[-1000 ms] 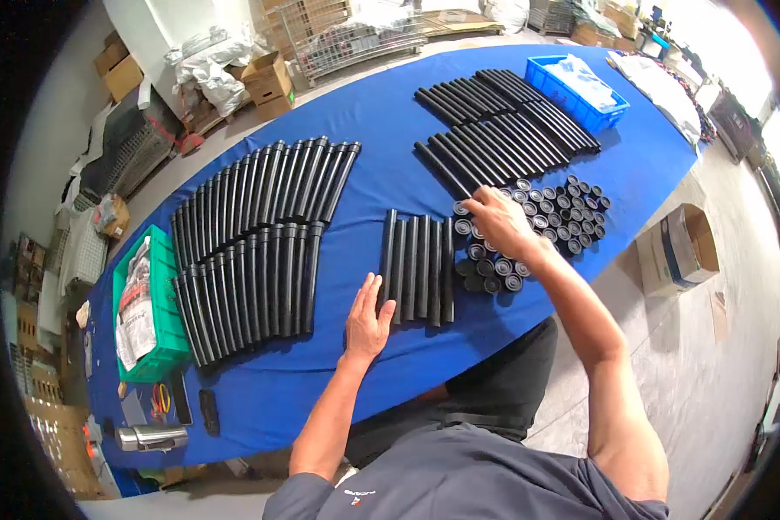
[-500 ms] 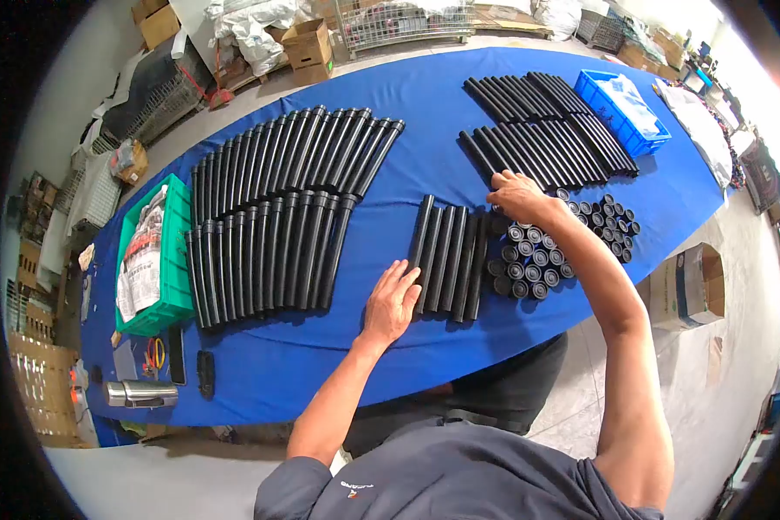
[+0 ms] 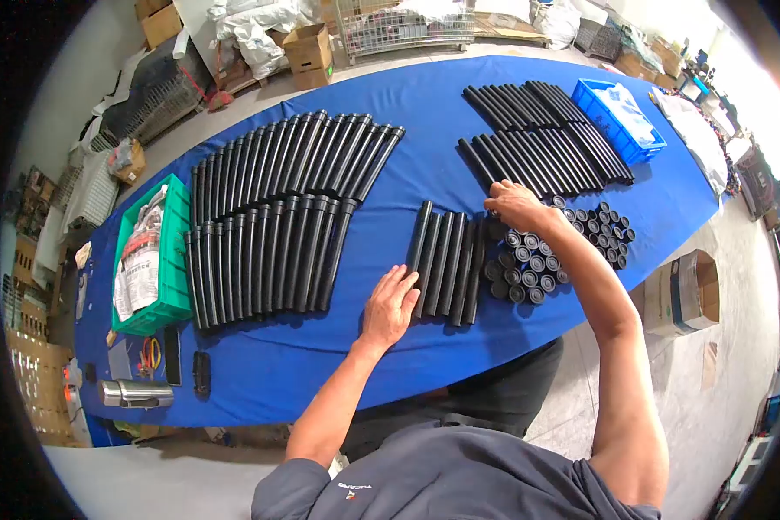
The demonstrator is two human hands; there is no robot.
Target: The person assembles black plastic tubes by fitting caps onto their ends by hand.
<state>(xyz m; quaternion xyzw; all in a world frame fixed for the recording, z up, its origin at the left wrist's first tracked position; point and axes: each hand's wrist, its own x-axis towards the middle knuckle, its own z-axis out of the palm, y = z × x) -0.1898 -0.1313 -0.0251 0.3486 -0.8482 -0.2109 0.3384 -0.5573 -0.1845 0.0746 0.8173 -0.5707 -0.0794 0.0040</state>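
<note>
My left hand (image 3: 388, 305) lies palm down with its fingers stretched out, touching or close beside the leftmost of a short row of black tubes (image 3: 445, 264) on the blue cloth. My right hand (image 3: 518, 208) is beyond that row's far right end, its fingers bent inward; what they hold, if anything, is hidden under them. The near end of the upper right group of black tubes (image 3: 533, 163) is by its fingertips. Round black caps (image 3: 526, 269), several with ringed faces, stand clustered below my right wrist. Smaller black caps (image 3: 611, 230) lie to the right.
Capped black tubes (image 3: 269, 251) fill two rows at the left, beside a green crate (image 3: 182, 260) holding printed bags. A blue crate (image 3: 628, 156) stands at the far right. A steel flask (image 3: 134, 394), scissors (image 3: 152, 354) and a black object (image 3: 201, 374) lie near the front left edge.
The view has shifted slightly. Both hands stay almost where they were, my right hand slightly lower over the caps. No tube has visibly changed place.
</note>
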